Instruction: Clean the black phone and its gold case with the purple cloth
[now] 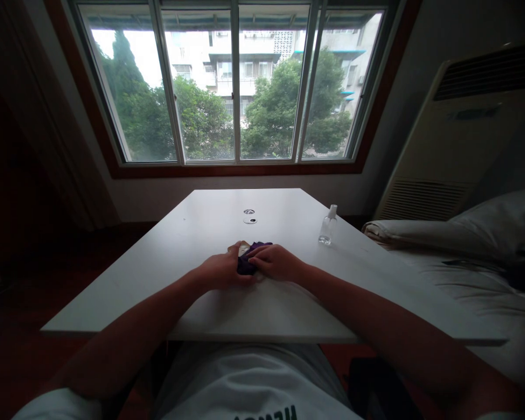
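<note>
My left hand [227,269] curls around a small pale, rounded object [244,249] over the middle of the white table; its exact kind cannot be made out. Dark purple cloth [246,267] lies against that object, between both hands. From the right, my right hand [277,262] has its fingers closed on the cloth. Part of the cloth and the lower side of the pale object are hidden by my fingers.
Two flat round pieces with dark markings [249,221] lie farther back on the white table [157,286]. A clear bottle with a white cap [326,231] stands near the right edge. Beyond are a bed [459,274], an air conditioner [455,134] and a window.
</note>
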Demonstrator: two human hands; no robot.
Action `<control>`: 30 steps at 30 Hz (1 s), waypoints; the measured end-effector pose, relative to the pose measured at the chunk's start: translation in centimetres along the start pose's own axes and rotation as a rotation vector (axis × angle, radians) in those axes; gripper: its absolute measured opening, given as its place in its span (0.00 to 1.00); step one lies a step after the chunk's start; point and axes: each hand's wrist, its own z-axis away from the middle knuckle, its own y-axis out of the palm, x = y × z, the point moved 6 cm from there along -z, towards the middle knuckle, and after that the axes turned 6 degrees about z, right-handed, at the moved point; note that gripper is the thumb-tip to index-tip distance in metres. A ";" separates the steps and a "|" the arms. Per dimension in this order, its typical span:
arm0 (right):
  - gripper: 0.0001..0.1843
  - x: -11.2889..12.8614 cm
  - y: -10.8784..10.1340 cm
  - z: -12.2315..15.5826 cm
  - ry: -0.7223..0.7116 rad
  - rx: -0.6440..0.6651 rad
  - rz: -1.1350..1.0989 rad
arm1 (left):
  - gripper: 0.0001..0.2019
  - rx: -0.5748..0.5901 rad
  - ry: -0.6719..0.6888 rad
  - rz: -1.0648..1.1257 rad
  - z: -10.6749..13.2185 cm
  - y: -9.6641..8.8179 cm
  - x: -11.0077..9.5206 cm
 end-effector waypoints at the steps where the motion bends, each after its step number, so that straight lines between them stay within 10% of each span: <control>1: 0.11 -0.6 0.0 -0.1 0.007 -0.040 -0.004 | 0.59 -0.006 0.003 -0.006 0.0 0.0 0.0; 15: 0.15 -0.7 -3.8 0.4 0.086 -0.450 -0.498 | 0.57 -0.005 0.037 0.094 0.9 -1.0 -0.8; 23: 0.24 -0.1 0.5 0.4 -0.077 -0.091 0.060 | 0.64 0.005 -0.006 0.023 -0.2 0.2 0.1; 30: 0.19 2.5 -1.7 0.9 -0.111 -0.099 0.277 | 0.63 0.001 0.003 0.015 -0.1 0.2 0.1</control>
